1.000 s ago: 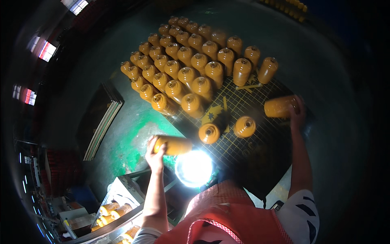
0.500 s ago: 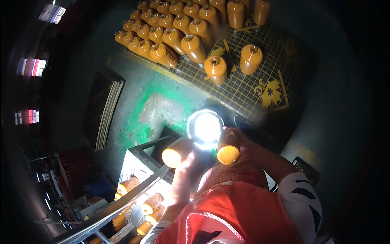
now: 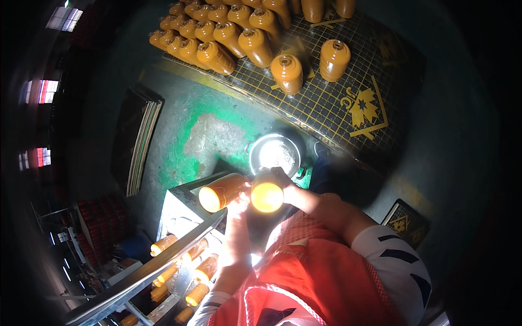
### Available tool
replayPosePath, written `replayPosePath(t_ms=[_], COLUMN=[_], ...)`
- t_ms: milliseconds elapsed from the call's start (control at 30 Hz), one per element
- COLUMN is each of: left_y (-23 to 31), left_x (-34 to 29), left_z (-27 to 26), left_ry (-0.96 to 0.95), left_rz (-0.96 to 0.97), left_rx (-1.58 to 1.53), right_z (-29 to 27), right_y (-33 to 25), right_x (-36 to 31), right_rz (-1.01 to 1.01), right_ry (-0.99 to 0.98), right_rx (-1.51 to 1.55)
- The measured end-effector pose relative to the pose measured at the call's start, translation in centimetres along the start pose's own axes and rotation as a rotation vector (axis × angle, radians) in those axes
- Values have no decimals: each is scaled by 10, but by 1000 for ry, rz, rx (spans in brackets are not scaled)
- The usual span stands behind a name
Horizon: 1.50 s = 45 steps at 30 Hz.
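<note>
My left hand (image 3: 237, 203) is closed round an orange bottle (image 3: 220, 193), which lies tilted with its bright base toward the lower left. In my right hand (image 3: 285, 182) is a second orange bottle (image 3: 267, 196), its lit base facing me. The two bottles are close together in front of my apron; I cannot tell whether they touch. Just beyond them stands a round metal pot (image 3: 276, 155), with strong light glaring inside it. The neck ends of both bottles are partly hidden by my hands and the bottles' own bodies.
Rows of orange bottles (image 3: 217, 58) stand on a dark gridded board (image 3: 331, 103) at the far side. At lower left, more bottles (image 3: 206, 268) lie on a machine behind a metal rail (image 3: 157, 262). Stacked boards (image 3: 142, 146) stand at left on the green-stained floor.
My right hand has brought its bottle leftward, close to the other one. The left bottle has tipped further toward horizontal. The pot now shows more of its interior beneath the glare.
</note>
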<state>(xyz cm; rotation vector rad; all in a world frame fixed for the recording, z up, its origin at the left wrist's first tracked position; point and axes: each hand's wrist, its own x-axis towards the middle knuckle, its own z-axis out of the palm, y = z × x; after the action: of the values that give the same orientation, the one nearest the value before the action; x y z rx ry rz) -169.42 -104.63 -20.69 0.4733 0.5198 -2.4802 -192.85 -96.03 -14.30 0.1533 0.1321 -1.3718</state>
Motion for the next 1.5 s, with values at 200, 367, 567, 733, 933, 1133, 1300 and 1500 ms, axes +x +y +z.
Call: replayPosePath(t_ms=[200, 367, 567, 733, 933, 1133, 1300, 1500], left_y=[7, -18, -101, -219, -251, -214, -142, -123], left_x=[6, 41, 115, 195, 247, 225, 270, 338], left_z=[1, 39, 164, 254, 236, 282, 343, 350], left_ry=[58, 422, 31, -453, -726, -751, -6, 47], left_rz=[88, 522, 578, 776, 868, 1023, 1329, 1174], left_rx=[19, 225, 1256, 2208, 2358, 2343, 2461, 2710], right_z=[3, 24, 102, 116, 104, 153, 192, 164], right_y=[-20, -108, -271, -314, -339, -385, -498, -569], right_x=[16, -37, -156, -149, -134, -128, -17, 114], right_rz=[70, -144, -748, -1107, -1075, -1222, -1083, -736], right_ry=[143, 142, 602, 954, 1035, 822, 662, 778], right_rx=[125, -293, -1247, -2106, -2169, -2398, -2371, -2459])
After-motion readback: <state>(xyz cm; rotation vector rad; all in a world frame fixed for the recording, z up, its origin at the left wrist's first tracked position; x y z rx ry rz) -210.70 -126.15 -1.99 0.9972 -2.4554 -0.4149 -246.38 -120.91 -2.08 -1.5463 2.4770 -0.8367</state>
